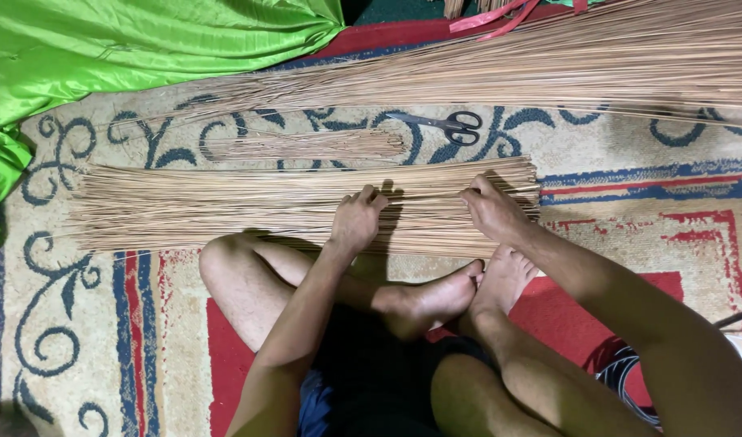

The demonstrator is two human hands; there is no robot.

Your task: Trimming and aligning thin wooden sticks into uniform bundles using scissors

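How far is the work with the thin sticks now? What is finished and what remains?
Seemingly done: a flat bundle of cut sticks lies even on the carpet, with a small bunch and scissors beyond it. In hand: the left hand and right hand press on that bundle's right part. Left, probably: the long pile of uncut sticks behind.

scissors [448,125], green cloth [104,48], patterned rug [80,324]
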